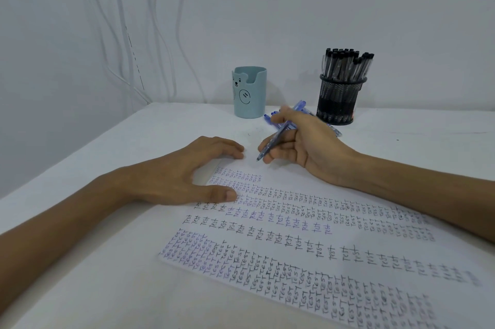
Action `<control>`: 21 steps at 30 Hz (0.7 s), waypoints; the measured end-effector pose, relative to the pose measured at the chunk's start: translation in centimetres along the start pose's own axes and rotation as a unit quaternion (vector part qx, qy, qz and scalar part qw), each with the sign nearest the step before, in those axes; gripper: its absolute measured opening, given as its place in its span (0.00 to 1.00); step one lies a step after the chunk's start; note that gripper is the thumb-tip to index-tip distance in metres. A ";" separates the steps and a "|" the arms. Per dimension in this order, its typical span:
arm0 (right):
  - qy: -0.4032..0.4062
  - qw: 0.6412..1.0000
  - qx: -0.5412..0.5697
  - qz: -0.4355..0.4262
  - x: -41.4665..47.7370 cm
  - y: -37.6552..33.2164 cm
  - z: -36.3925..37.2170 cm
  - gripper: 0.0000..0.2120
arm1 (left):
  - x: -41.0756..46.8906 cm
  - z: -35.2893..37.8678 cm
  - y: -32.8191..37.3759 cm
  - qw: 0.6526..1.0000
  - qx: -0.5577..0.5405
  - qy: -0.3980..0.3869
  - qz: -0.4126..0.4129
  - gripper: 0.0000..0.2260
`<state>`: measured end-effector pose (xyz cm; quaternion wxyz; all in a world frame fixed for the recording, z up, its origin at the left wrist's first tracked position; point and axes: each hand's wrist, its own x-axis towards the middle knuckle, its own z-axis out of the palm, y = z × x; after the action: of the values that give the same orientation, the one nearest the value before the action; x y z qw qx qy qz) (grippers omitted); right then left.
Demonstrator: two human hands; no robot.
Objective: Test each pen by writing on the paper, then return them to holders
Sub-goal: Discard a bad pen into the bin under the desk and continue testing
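Observation:
A white sheet of paper [316, 245] covered in rows of the word "test" lies slanted on the table. My left hand [187, 173] rests flat on its upper left corner, fingers spread, holding nothing. My right hand [302, 143] grips a blue pen [278, 133] in writing pose, tip down just above the paper's top edge. A light blue bear pen holder [249, 93] stands behind my hands. A black mesh holder [338, 98] full of black-capped pens stands to its right. Several loose blue pens [270, 117] lie between the two holders, partly hidden by my right hand.
The white table [120, 157] meets the wall just behind the holders, and its left edge runs diagonally towards me. White cables [160, 34] hang down the wall at the back left.

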<state>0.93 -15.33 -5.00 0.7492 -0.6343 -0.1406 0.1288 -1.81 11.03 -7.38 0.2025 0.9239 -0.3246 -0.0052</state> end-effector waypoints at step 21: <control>0.080 0.743 -0.658 -0.093 5.5 -3.2 -3.5 0.21 | 0.3 0.5 -0.7 0.999 -0.009 0.033 0.021 0.32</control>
<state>7.34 -16.99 -2.07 0.1625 -0.9615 -0.1879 -0.1173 -1.23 11.14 -8.10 0.2212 0.9149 -0.3366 0.0268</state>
